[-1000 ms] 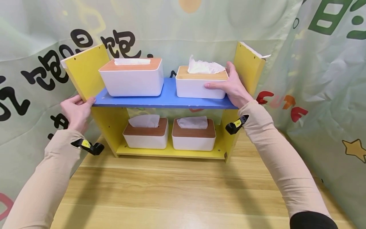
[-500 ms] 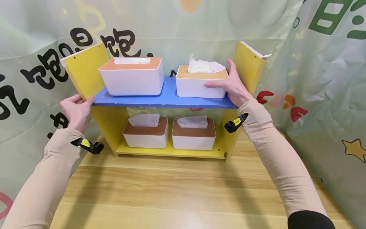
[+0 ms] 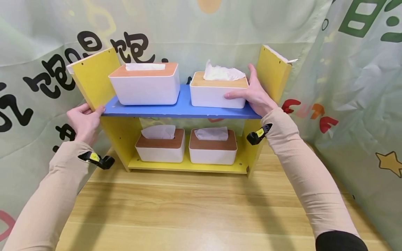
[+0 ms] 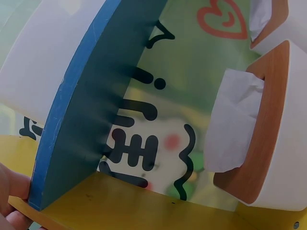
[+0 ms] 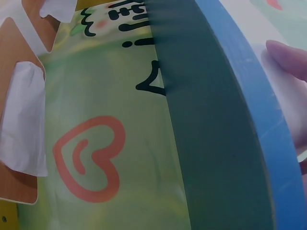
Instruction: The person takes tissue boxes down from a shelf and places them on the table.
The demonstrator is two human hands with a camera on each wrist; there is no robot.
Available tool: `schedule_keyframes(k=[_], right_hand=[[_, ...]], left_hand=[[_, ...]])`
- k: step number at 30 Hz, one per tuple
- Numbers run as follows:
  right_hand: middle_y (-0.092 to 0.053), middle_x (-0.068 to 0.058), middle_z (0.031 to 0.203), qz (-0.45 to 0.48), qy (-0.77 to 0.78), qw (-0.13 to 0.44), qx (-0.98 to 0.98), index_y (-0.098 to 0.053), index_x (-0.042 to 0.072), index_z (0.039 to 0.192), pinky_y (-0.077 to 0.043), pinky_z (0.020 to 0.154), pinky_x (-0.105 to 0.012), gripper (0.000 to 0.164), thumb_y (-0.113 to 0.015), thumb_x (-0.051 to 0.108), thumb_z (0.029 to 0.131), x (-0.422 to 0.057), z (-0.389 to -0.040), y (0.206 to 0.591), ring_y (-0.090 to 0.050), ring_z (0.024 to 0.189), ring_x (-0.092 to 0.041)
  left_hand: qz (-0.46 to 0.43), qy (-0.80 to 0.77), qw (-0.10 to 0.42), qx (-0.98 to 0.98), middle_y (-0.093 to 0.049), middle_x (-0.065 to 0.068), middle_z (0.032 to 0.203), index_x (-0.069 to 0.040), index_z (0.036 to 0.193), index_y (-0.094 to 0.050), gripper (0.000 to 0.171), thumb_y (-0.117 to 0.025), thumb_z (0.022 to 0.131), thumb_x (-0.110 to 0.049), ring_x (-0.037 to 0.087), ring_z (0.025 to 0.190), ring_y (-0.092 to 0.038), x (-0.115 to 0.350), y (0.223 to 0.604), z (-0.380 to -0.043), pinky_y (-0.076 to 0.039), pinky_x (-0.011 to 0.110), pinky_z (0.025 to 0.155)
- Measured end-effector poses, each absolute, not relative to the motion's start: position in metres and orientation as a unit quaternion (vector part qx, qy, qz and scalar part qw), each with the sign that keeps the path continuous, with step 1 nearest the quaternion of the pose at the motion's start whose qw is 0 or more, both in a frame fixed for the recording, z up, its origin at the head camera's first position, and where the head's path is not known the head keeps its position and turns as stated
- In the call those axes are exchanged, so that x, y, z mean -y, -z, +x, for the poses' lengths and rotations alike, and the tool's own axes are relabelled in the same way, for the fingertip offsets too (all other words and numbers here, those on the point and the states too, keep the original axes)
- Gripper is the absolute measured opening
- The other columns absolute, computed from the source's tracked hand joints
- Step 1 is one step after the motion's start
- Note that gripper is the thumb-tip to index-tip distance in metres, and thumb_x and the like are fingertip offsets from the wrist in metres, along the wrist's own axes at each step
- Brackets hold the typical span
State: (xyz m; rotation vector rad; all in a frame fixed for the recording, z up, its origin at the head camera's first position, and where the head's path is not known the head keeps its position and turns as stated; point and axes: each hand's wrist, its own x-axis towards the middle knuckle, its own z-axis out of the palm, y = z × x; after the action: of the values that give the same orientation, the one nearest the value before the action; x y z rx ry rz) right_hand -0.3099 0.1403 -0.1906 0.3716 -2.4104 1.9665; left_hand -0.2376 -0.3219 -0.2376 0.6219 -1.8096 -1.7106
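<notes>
Right hand (image 3: 259,94) grips the upper right box (image 3: 216,97) at its right end, thumb (image 3: 233,94) on the front, the box standing on the blue shelf (image 3: 185,97) with tissue (image 3: 223,72) protruding from its lid (image 3: 199,81). Left hand (image 3: 84,122) grips the left panel (image 3: 97,76) where it meets that shelf. The upper left box (image 3: 147,90) stands apart on the same shelf; beneath, the lower left box (image 3: 161,155) and lower right box (image 3: 213,157) stand on the yellow base (image 3: 135,164).

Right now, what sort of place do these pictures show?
Probably an indoor corner screened off as a small work booth: printed cloth hangs behind and at the right, and a shelf with four tissue boxes stands on a wood-grain surface.
</notes>
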Motion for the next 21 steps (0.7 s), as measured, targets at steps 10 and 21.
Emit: schedule_keyframes(k=[10,21], right_hand=[[0.002,-0.001,0.171,0.122,-0.584,-0.007,0.803,0.021,0.031,0.158,-0.002,0.131,-0.036,0.138,-0.087,0.023,0.074,-0.1396,-0.3089,0.1905,-0.008,0.156,-0.016],[-0.028,-0.008,0.162,0.130,-0.548,-0.014,0.826,0.001,0.019,0.161,-0.016,0.128,-0.039,0.122,-0.086,0.029,0.075,-0.1387,-0.3065,0.1899,-0.027,0.145,-0.021]], left_hand=[[0.233,0.640,0.283,0.675,-0.060,-0.024,0.061,-0.007,0.136,-0.063,0.055,-0.079,0.083,-0.009,-0.005,0.073,-0.063,0.3214,0.2379,-0.2371,-0.049,0.006,0.065],[0.236,0.643,0.280,0.673,-0.061,-0.024,0.062,-0.009,0.136,-0.063,0.054,-0.078,0.084,-0.009,-0.005,0.072,-0.062,0.3201,0.2371,-0.2360,-0.049,0.006,0.063]])
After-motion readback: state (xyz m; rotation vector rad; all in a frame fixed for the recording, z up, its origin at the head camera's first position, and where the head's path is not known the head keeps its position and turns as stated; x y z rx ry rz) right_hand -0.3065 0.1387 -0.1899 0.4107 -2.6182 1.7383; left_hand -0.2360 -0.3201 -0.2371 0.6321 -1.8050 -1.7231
